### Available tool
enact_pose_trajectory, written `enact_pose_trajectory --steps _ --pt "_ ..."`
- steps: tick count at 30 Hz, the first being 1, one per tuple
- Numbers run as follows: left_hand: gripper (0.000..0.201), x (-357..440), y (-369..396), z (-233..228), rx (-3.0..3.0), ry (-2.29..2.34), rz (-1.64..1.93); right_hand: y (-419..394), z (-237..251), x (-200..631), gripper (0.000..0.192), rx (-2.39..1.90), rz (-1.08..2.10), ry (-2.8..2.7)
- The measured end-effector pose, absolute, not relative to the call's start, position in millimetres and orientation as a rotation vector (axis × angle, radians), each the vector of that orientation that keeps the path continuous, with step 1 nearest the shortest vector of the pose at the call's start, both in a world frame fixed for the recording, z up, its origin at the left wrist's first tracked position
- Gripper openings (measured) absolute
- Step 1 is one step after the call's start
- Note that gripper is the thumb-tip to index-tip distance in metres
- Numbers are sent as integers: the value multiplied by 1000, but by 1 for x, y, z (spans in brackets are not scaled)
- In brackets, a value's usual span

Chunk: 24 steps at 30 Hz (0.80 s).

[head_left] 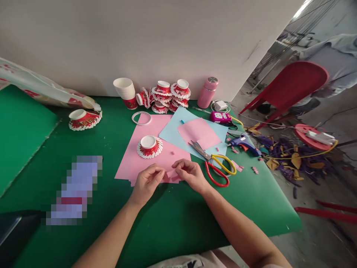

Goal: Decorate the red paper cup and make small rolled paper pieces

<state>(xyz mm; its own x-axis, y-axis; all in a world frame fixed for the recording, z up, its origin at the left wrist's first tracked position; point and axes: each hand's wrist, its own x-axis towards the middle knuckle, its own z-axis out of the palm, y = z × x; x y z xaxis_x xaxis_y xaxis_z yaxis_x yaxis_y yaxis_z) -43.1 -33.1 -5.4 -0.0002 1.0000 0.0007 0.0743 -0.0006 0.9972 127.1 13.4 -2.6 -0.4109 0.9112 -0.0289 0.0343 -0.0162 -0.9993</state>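
My left hand and my right hand meet over the near edge of some pink paper sheets. Between them is a small pink paper piece, pinched at its ends by the fingers of both hands. Just beyond the left hand, a cut red paper cup with a fanned white-edged rim stands base up on the pink sheets. Scissors with one red and one yellow handle lie spread to the right of my right hand. A tiny pink paper bit rests near the cup.
Several cut cups are stacked by the wall, beside white cups and a pink bottle. Blue paper, a blue glue gun and a purple device lie right. Another person is near a red chair.
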Motion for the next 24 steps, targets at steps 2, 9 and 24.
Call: enact_pose_trajectory --steps 2,9,24 --pt "21 -41 -34 -5 1267 1249 1166 12 -3 126 25 -1007 1541 -1522" --pt "22 -39 -33 -12 1004 1155 1181 7 -3 127 21 -956 1387 -1706" --pt "14 -40 -32 -11 881 1096 1160 7 -11 127 12 -767 407 -2143"
